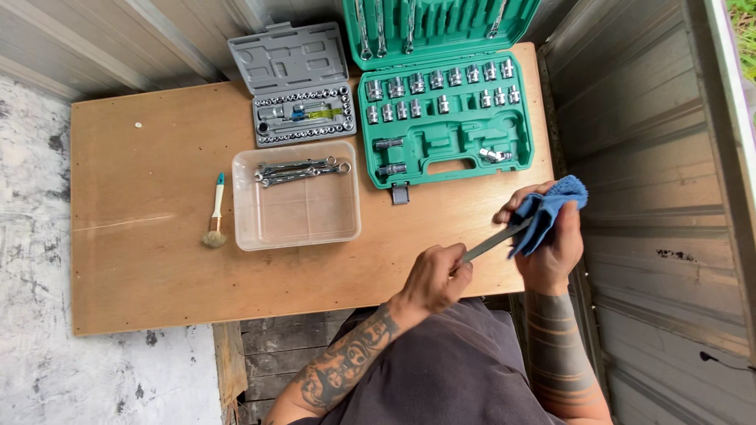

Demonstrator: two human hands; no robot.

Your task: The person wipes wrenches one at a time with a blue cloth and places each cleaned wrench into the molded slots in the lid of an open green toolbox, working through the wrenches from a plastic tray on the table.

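- The left hand [435, 277] grips one end of a flat metal wrench [494, 241]; the right hand [551, 240] pinches a blue cloth [551, 211] around its other end, over the wooden table's [142, 236] near right edge.
- Risk, as I judge it: the wrench could slip out and drop past the edge (the cloth grip looks loose).
- Behind: an open green socket case [445, 149], a smaller grey bit case [303, 118] and a clear plastic tray [298, 212]; no labels are readable.

A slim metal wrench [492, 241] (grey, long) lies tilted over the table's front edge; its far end is wrapped in a crumpled blue cloth [551, 208].
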